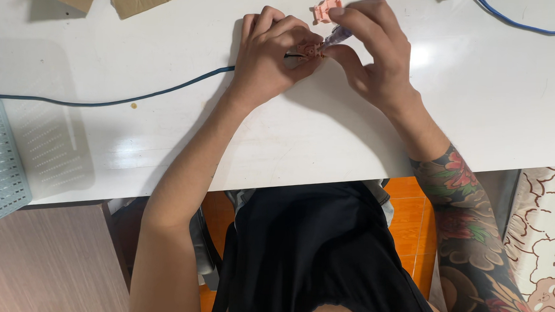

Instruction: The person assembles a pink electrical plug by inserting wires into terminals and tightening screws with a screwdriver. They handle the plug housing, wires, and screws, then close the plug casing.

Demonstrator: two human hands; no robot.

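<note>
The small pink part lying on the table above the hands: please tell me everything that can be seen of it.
The small pink part is a flat, roughly square piece that looks like plastic, salmon pink, with small tabs or notches along its edges. It lies on the white table near the far edge, just above the right hand, beside that hand's index finger. Whether the finger touches it cannot be told. Finer detail is too small to see.

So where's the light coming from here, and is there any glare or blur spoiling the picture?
Head view: bright glare patch on the white table just right of the right hand, suggesting light from overhead. Soft shadows fall leftward under the left hand and its forearm. The small pink part between the fingers is slightly soft; a faint reflection of the perforated grey basket shows on the tabletop.
</note>
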